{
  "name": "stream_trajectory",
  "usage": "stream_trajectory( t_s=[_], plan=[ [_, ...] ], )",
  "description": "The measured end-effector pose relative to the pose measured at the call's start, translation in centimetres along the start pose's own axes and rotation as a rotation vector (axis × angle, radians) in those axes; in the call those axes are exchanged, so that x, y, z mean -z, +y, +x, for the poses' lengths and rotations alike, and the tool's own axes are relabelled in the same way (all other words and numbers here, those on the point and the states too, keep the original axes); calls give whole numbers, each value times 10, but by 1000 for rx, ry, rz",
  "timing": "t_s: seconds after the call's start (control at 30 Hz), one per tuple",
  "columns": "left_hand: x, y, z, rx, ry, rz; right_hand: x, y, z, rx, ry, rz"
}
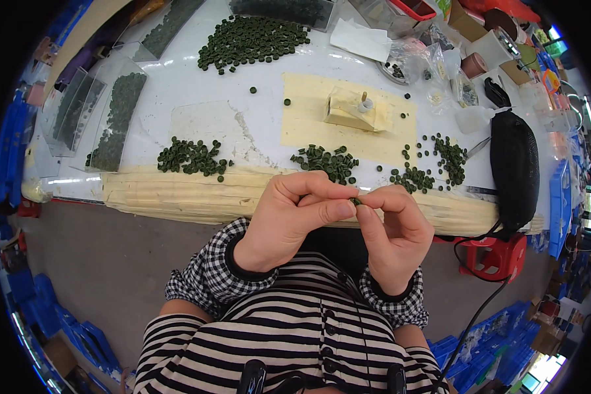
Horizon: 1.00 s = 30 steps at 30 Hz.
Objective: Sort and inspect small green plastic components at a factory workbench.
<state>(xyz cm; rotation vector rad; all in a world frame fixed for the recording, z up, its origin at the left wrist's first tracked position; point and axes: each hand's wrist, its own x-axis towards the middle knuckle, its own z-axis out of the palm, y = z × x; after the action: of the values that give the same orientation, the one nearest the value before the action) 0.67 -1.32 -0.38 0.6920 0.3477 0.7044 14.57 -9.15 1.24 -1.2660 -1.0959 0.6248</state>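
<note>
Above the front edge of the table, my left hand and my right hand meet fingertip to fingertip. Between their pinched thumbs and forefingers sits a small dark green round piece, mostly covered by the fingers. Just beyond my hands lies a pile of similar green pieces. More of them form a heap to the left and a looser cluster to the right. Farther back, a yellowish block with a short upright peg rests on a cream sheet.
A large heap of green pieces spreads at the back. Clear trays holding green pieces stand on the left. On the right are a black padded object with a cable, plastic bags and a white tissue. A red stool stands below.
</note>
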Motion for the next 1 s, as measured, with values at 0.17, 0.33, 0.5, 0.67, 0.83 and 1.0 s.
stream_trajectory(
  t_s=[0.17,0.33,0.5,0.67,0.83,1.0],
  plan=[
    [-4,-8,-2,-174,114,221,-2,0,-1,128,22,-130],
    [-3,-12,-1,-300,143,340,-4,-6,-2,161,8,-175],
    [2,-17,3,-314,168,362,-6,-6,-5,101,-12,-150],
    [-2,-10,0,-374,124,569,-4,0,-5,112,33,-115],
    [2,-11,2,-393,110,640,-2,3,-7,104,31,-106],
    [-2,-7,2,-288,133,517,-1,-3,-4,146,13,-201]
  ],
)
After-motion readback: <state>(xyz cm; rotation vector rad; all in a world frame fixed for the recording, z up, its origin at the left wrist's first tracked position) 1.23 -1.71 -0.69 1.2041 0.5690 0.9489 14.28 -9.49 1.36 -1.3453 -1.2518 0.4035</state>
